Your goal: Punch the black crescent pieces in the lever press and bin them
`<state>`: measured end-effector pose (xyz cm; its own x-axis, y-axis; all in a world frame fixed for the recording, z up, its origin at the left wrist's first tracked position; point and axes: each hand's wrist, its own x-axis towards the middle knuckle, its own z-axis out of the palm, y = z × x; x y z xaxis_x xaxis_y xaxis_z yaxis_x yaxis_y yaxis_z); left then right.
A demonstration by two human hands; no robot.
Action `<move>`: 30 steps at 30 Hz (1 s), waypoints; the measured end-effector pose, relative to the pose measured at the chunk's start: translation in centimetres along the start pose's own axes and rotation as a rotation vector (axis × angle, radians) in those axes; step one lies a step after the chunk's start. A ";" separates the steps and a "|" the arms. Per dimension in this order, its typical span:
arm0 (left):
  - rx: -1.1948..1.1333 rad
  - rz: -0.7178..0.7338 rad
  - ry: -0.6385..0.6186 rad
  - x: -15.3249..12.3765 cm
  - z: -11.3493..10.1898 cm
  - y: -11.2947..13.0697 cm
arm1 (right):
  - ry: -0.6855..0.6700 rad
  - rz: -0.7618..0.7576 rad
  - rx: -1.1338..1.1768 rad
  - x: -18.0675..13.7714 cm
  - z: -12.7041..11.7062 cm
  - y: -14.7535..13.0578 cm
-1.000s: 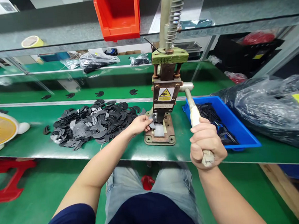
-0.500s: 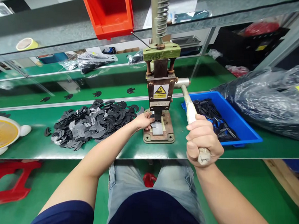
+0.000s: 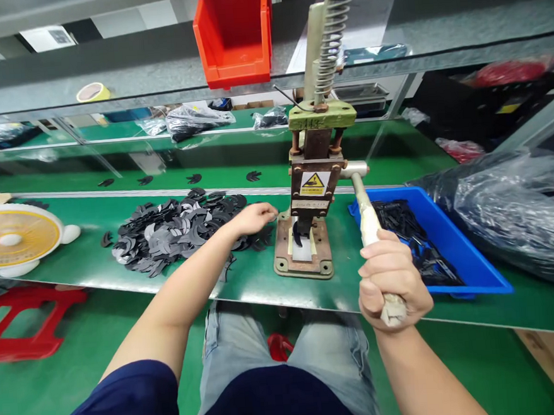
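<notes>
A hand-lever press (image 3: 320,176) with a warning label stands on the green bench. My right hand (image 3: 392,276) is wrapped round the pale, wrapped end of its lever handle (image 3: 367,209). Under the ram, a curved black plastic piece (image 3: 298,236) rests tilted on the white block (image 3: 301,251) of the press base (image 3: 281,261). Just left of the base is my left hand (image 3: 255,218), apart from the piece. Its fingers are loosely curled together, and nothing shows in them. Behind and left of that hand lies a pile of dark crescent-shaped pieces (image 3: 174,233).
A blue bin (image 3: 488,278) holding black parts stands right of the press, beside a large plastic-wrapped bundle (image 3: 508,197). At the left sits a white-and-yellow fan (image 3: 18,235). A red bin (image 3: 239,76) hangs on the shelf. Several black pieces (image 3: 194,178) lie along the back strip.
My left hand has let go of the black piece and drawn back leftward from the press, leaving the piece on the block. My right hand keeps its hold. The view has shifted somewhat.
</notes>
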<state>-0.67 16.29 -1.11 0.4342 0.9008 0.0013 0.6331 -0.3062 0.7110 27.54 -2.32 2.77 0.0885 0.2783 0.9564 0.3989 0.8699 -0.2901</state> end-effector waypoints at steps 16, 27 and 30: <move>0.596 -0.102 -0.157 7.0 0.4 -2.8 | 0.026 -0.005 -0.002 0.0 0.2 0.1; 0.373 -0.140 -0.123 8.1 0.7 -1.8 | 0.024 -0.008 -0.008 0.2 0.3 0.0; 0.314 -0.098 -0.074 7.5 -0.3 -2.0 | 0.012 -0.001 -0.014 0.2 0.3 0.0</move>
<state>1.13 23.73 -2.30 0.3996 0.9094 -0.1154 0.8358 -0.3097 0.4535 27.31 -2.18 2.95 0.0986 0.2726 0.9571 0.4113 0.8646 -0.2886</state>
